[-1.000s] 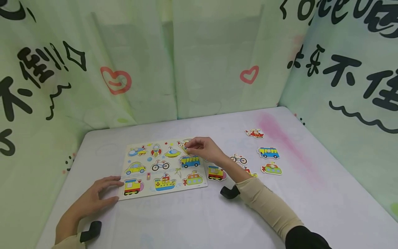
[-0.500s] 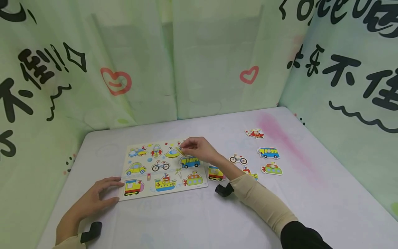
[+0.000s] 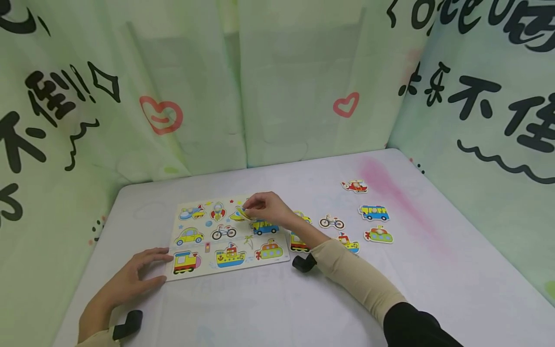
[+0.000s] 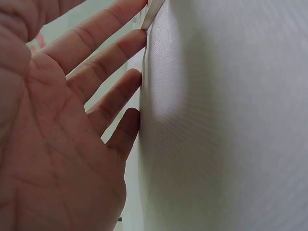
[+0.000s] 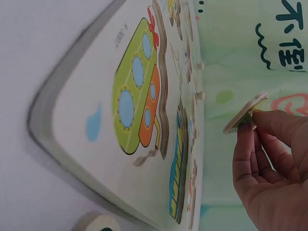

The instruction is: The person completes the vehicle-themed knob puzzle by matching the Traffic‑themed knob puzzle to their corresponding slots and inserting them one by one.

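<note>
A thin yellow wooden puzzle piece, perhaps the flying saucer (image 5: 245, 113), is pinched between the thumb and fingers of my right hand (image 3: 271, 210). The hand hovers over the upper right of the picture puzzle board (image 3: 197, 244), close to the saucer picture, and hides the helicopter spot. From the right wrist, the piece appears edge-on and tilted, apart from the board. My left hand (image 3: 127, 278) rests at the board's left edge, thumb and fingers extended, fingertips touching it. In the left wrist view its fingers (image 4: 101, 62) are nearly straight and hold nothing.
Loose pieces lie right of the board: a helicopter (image 3: 354, 186), bus (image 3: 374, 213), submarine (image 3: 378, 234), bicycle (image 3: 331, 221) and boat (image 3: 349, 244). A train (image 3: 299, 242) and a car (image 3: 302, 217) are partly hidden by the right arm. Printed curtains (image 3: 299, 62) surround the white table (image 3: 225, 313).
My right hand has moved left across the board's top with the puzzle piece, from the helicopter spot toward the saucer picture. The loose car piece has come into sight. My left hand stays put.
</note>
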`<action>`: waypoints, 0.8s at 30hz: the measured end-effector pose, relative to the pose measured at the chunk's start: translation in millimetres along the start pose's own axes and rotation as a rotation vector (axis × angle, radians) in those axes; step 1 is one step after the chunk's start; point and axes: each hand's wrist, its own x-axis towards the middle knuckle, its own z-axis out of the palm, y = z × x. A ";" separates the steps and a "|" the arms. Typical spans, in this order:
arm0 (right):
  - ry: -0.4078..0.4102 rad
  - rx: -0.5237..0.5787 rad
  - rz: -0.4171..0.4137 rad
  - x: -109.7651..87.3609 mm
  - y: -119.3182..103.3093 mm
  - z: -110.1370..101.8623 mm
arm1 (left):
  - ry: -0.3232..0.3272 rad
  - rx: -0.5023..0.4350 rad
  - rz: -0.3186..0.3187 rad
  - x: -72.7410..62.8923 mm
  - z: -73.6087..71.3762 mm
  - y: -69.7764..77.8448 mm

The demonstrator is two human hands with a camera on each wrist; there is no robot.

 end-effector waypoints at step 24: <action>-0.071 -0.426 -0.116 26.8 -1.7 24.5 | 0.000 -0.009 0.008 -0.1 0.4 -0.4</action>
